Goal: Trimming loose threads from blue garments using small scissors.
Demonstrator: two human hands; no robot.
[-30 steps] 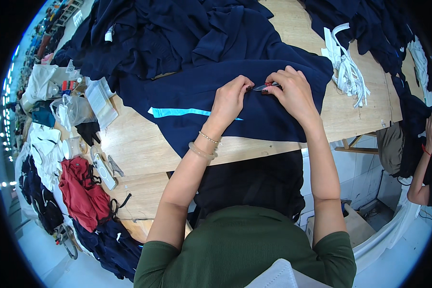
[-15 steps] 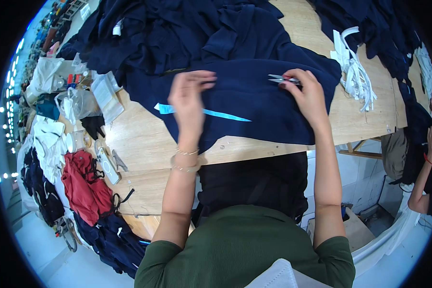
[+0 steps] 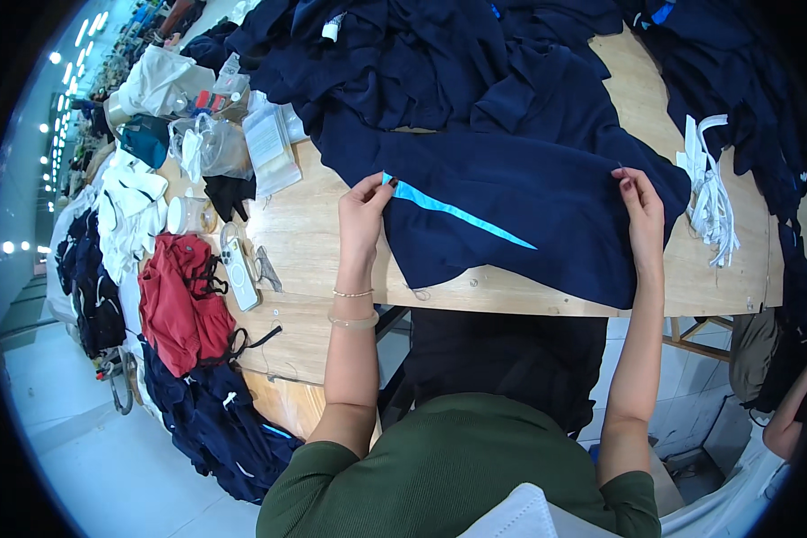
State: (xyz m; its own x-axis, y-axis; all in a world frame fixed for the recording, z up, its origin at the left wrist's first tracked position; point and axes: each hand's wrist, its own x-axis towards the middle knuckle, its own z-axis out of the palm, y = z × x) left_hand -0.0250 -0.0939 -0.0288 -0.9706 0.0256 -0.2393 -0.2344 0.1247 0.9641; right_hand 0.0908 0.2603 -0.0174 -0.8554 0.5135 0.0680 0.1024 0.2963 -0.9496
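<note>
A navy garment [image 3: 511,188] lies spread over the table in front of me, its near part flat and its far part heaped in folds. A narrow light-blue pointed strip [image 3: 462,213] runs slantwise across it. My left hand [image 3: 365,204] pinches the strip's wider upper-left end between thumb and fingers at the garment's left side. Over the right part of the cloth, my right hand [image 3: 639,202] is closed in a pinch. A tiny dark tip shows at its fingertips; what it holds is hidden, and the snips cannot be made out now.
White cloth strips [image 3: 710,193] lie in a bundle at the right. Along the left are a phone [image 3: 240,273], a red garment [image 3: 184,305], a lidded jar [image 3: 188,215] and plastic bags [image 3: 211,148]. Another person's arm [image 3: 793,417] shows at the right edge.
My left hand has gone from hovering blurred above the cloth to pinching the strip's end. Small snips showed in my right hand before; now they do not. The whole view has shifted.
</note>
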